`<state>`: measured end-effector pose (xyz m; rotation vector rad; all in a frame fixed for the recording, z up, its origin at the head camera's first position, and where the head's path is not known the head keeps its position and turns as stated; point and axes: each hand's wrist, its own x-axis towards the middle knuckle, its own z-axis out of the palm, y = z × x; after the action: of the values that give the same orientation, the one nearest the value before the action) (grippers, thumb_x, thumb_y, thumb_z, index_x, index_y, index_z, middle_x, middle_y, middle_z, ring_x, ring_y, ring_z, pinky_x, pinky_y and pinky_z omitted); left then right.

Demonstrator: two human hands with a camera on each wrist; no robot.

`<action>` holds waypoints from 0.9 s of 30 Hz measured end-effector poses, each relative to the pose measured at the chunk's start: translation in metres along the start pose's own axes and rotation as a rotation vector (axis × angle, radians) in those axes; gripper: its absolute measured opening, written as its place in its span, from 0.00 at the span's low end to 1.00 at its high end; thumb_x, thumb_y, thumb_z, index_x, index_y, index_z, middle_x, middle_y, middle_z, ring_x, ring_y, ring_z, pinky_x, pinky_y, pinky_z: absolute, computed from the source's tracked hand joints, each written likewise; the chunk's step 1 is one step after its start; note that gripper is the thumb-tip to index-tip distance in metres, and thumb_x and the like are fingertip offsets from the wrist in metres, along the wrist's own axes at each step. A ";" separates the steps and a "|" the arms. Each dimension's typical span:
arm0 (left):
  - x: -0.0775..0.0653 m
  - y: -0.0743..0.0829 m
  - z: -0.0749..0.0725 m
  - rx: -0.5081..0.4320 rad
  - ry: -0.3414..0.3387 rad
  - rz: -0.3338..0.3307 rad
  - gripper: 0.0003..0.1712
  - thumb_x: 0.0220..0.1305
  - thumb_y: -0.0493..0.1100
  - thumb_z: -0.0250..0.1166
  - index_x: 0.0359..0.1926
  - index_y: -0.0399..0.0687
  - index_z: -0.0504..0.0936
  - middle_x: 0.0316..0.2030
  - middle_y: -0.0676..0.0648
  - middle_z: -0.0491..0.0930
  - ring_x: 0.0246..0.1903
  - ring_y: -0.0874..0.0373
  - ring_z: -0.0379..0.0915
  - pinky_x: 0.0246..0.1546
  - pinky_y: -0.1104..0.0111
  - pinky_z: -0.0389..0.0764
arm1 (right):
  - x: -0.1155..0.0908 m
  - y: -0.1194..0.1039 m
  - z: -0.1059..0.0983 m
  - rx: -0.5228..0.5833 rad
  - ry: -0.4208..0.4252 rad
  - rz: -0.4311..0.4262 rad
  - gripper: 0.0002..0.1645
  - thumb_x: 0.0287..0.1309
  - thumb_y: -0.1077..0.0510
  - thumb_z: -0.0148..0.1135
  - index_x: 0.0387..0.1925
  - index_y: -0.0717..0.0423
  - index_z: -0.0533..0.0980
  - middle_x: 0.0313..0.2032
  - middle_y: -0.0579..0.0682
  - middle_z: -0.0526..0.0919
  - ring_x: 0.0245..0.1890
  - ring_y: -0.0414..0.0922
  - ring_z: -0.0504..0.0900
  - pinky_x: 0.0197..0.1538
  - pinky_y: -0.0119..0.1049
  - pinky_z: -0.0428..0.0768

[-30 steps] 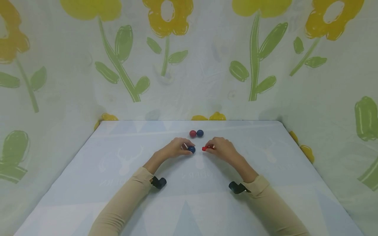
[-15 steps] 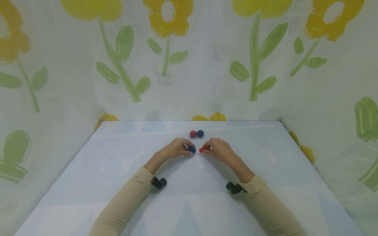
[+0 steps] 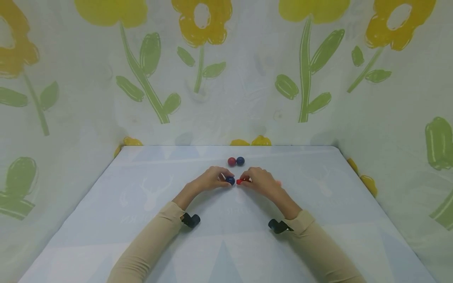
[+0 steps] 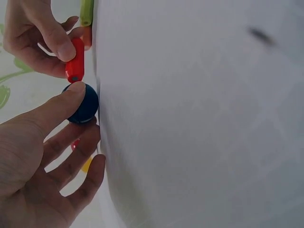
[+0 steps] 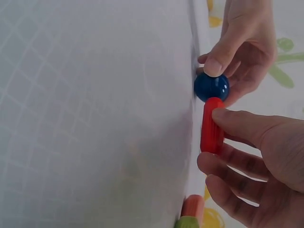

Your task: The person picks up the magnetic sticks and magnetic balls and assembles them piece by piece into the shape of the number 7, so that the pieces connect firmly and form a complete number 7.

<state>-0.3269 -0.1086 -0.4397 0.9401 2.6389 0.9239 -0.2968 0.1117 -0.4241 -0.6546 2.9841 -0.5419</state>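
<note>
Near the table's middle, my left hand (image 3: 210, 179) pinches a dark blue ball (image 3: 230, 180) between thumb and fingers. Opposite it, my right hand (image 3: 261, 181) pinches a short red rod (image 5: 212, 126) with rounded edges. The rod's tip meets or nearly meets the blue ball in both wrist views; whether they are joined I cannot tell. A little farther back, a red ball (image 3: 231, 161) and a second blue ball (image 3: 240, 160) sit side by side, touching or almost touching.
An orange rod (image 5: 193, 207) and a green rod (image 4: 87, 12) lie beyond my right hand, mostly hidden from the head view by that arm. The white patterned table (image 3: 148, 243) ends at a flower-print curtain (image 3: 226, 110) behind and on both sides.
My right hand has moved left with the red rod, closing the gap to the blue ball. The left hand stays in place. A bit of orange now shows behind the right wrist.
</note>
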 end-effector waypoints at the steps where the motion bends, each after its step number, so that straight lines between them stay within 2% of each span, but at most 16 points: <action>1: 0.000 0.000 0.000 -0.001 0.000 0.003 0.22 0.61 0.41 0.70 0.57 0.48 0.82 0.51 0.50 0.85 0.42 0.60 0.79 0.45 0.74 0.80 | 0.000 0.000 0.000 0.001 -0.001 0.001 0.12 0.58 0.53 0.69 0.44 0.48 0.86 0.37 0.46 0.87 0.37 0.42 0.80 0.47 0.37 0.82; 27: -0.002 -0.002 0.001 -0.008 0.005 0.016 0.21 0.60 0.42 0.70 0.55 0.49 0.83 0.49 0.49 0.85 0.41 0.61 0.79 0.45 0.73 0.81 | 0.005 -0.005 0.001 -0.019 0.018 -0.040 0.11 0.58 0.55 0.69 0.43 0.49 0.86 0.36 0.46 0.87 0.33 0.41 0.79 0.44 0.38 0.83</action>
<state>-0.3261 -0.1103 -0.4420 0.9591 2.6339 0.9406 -0.2991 0.1057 -0.4230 -0.7161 3.0025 -0.5244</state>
